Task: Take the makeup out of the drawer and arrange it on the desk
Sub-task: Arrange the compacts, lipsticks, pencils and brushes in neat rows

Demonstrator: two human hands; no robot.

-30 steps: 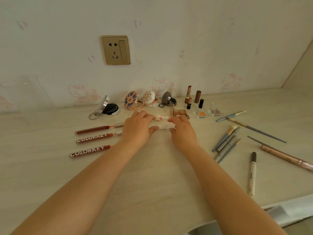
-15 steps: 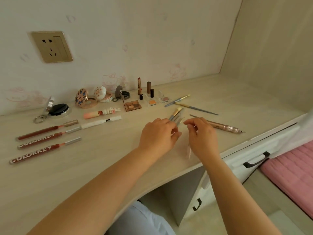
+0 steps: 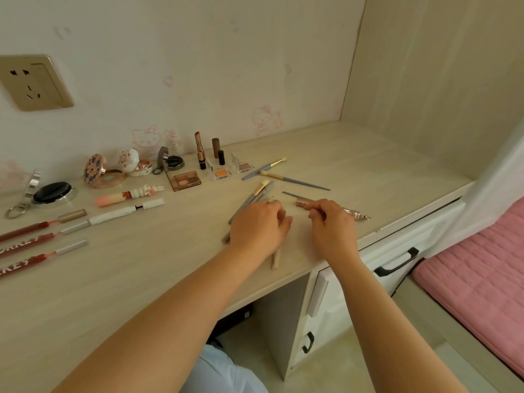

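The left hand's fingers curl down over the bundle of grey-handled brushes at the desk's near edge, seemingly gripping them; half a second ago this hand lay a little short of them, and now it covers their lower ends, with a pale stick poking out beneath the palm. The right hand's fingertips pinch together on the rose-gold pen, which lies just right of the brushes; earlier these fingers hovered over the pale stick instead. Behind the brushes two more slim brushes lie crossed, unmoved. Left of the brushes sit the brown eyeshadow palette, the upright lipsticks and the open compacts, as before, and farther left the red lip pencils.
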